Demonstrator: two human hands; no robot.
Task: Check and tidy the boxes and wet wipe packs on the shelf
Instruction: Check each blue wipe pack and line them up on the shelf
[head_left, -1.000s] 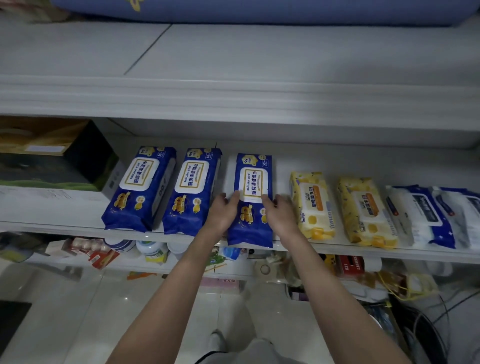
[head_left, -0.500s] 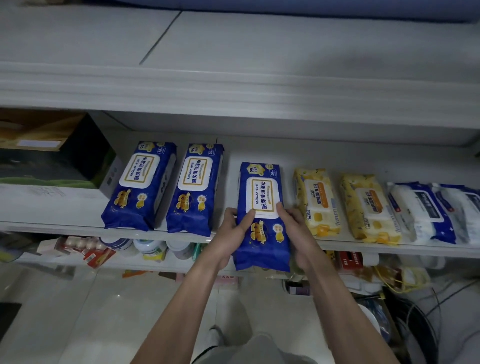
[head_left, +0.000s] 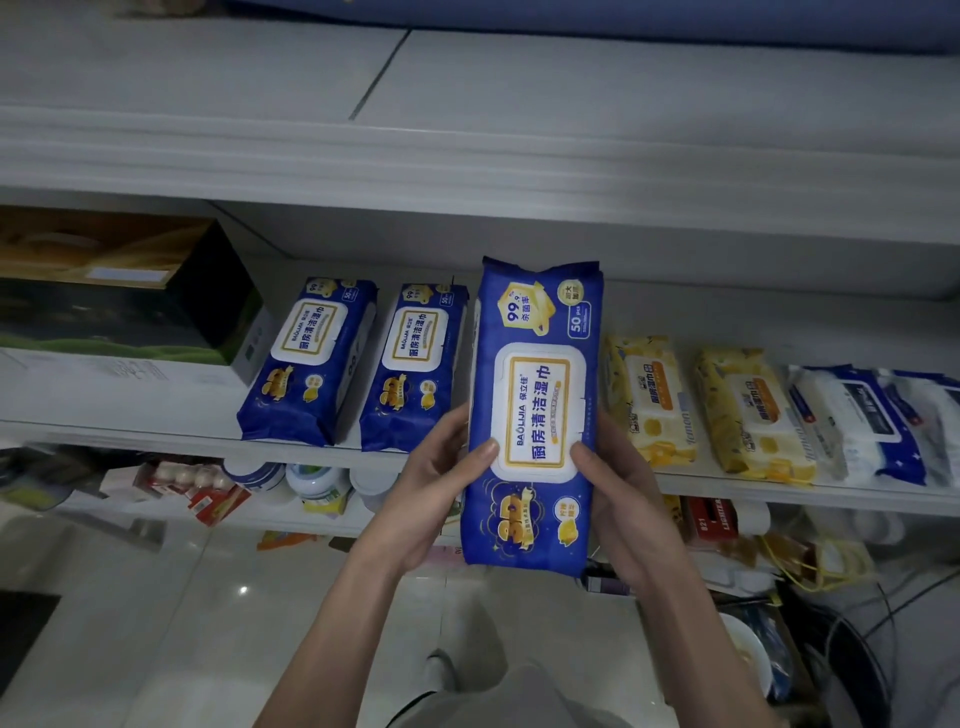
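A blue wet wipe pack (head_left: 532, 415) is held upright in front of the shelf (head_left: 130, 434), label facing out. The left hand (head_left: 436, 493) and right hand (head_left: 618, 493) each grasp one long side, thumbs on front. Blue packs (head_left: 306, 364), yellow packs (head_left: 649, 400), white packs (head_left: 857, 421) and boxes (head_left: 119, 301) lie shelved. Checking seems partway; this pack must go back into its gap.

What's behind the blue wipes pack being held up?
The blue pack, held by the left hand and right hand, hides the shelf stretch between a neighbouring blue pack and a yellow pack. Anything lying there cannot be seen.
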